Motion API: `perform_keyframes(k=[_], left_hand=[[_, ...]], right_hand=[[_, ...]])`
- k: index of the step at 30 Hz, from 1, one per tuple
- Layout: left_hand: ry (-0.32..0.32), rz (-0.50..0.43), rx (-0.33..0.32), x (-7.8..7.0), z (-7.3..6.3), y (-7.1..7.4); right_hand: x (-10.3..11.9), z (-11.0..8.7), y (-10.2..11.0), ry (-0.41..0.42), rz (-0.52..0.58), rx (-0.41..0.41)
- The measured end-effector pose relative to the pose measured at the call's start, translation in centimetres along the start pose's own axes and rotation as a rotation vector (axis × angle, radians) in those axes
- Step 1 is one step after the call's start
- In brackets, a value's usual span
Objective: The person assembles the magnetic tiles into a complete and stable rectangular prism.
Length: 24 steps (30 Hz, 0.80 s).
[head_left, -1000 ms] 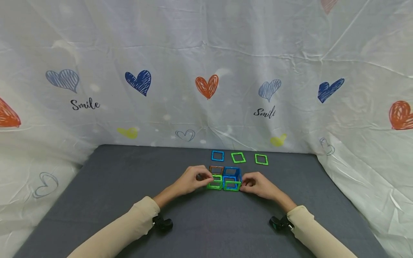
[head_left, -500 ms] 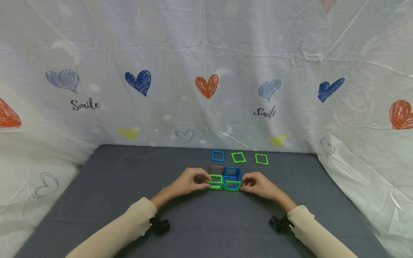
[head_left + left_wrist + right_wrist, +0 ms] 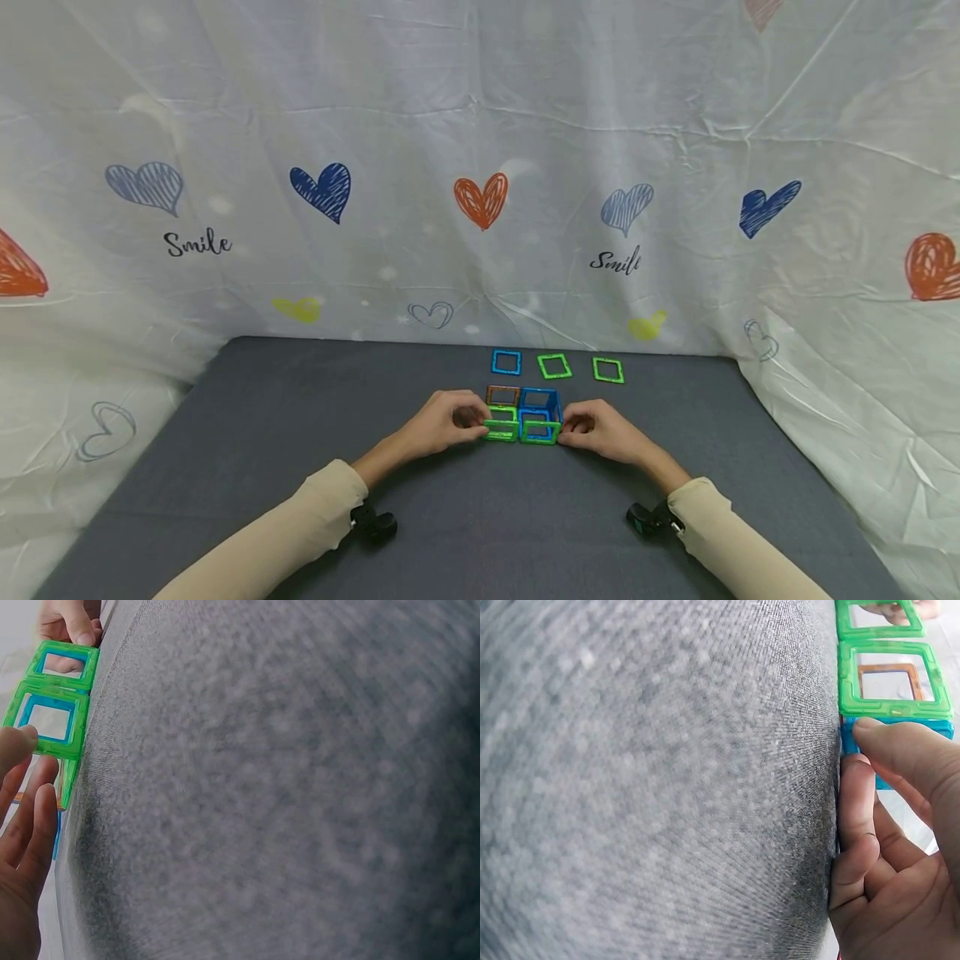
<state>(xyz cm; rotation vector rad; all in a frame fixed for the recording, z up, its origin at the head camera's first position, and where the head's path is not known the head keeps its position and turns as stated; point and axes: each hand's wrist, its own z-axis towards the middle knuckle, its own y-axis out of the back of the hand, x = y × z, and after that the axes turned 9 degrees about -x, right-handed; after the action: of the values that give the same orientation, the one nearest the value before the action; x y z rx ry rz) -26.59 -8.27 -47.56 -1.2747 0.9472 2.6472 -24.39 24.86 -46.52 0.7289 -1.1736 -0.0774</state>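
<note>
In the head view, a low structure of square magnetic frame tiles stands on the grey table. A green magnetic tile (image 3: 501,439) forms its front left, beside a second green tile (image 3: 540,442) at the front right. Behind them are blue tiles (image 3: 540,390) and an orange tile (image 3: 503,387). My left hand (image 3: 442,421) pinches the left green tile at its outer edge, thumb in front, as the left wrist view shows. At the right end, my right hand (image 3: 606,432) has curled fingers, and its thumb and index finger pinch the corner of a blue magnetic tile (image 3: 937,727).
Behind the structure lie a loose blue tile (image 3: 506,362), a green tile (image 3: 554,367) and another green tile (image 3: 608,370), all flat. A white curtain (image 3: 390,267) with printed hearts hangs at the table's back edge.
My left hand has shifted slightly left and lowered its grip on the left green tile, which now stands against the others. The right hand keeps its place.
</note>
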Motion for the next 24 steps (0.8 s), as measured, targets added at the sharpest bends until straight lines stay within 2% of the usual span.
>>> perform_keyframes(k=[9, 24], left_hand=[[-0.009, 0.003, 0.000, -0.05, 0.09, -0.13], [0.011, 0.003, 0.007, -0.07, 0.33, -0.31]], right_hand=[[0.05, -0.05, 0.01, 0.006, 0.000, 0.000], [-0.16, -0.10, 0.02, 0.014, 0.001, 0.003]])
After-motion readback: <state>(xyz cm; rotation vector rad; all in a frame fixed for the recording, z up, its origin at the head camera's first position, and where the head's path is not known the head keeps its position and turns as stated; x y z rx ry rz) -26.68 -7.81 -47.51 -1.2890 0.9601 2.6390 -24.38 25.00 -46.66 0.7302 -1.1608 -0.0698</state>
